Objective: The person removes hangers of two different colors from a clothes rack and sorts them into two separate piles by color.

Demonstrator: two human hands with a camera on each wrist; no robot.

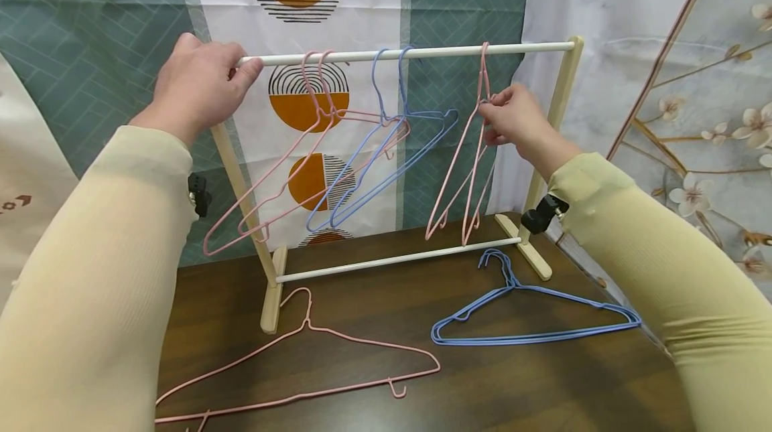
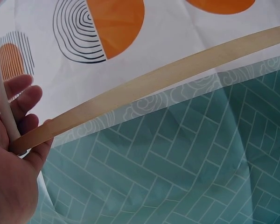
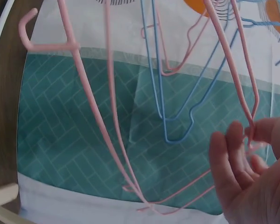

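A small garment rack with a white top rod (image 1: 440, 52) and pale wooden posts stands on the table. My left hand (image 1: 199, 77) grips its upper left corner, thumb along the rod. In the left wrist view, the fingers curl around where the rod meets the wooden post (image 2: 130, 93). With my right hand (image 1: 519, 120) I pinch the necks of two pink hangers (image 1: 474, 181), whose hooks sit over the rod toward the right. Farther left hang two pink hangers (image 1: 332, 110), and two blue hangers (image 1: 405, 114) hang mid-rod.
On the brown table (image 1: 362, 315), a pink hanger (image 1: 309, 325) lies at front left. Several stacked blue hangers (image 1: 512, 284) lie at right. A white lower bar (image 1: 398, 260) joins the rack's wooden feet (image 1: 525, 248). Patterned cloth (image 1: 464, 10) hangs behind.
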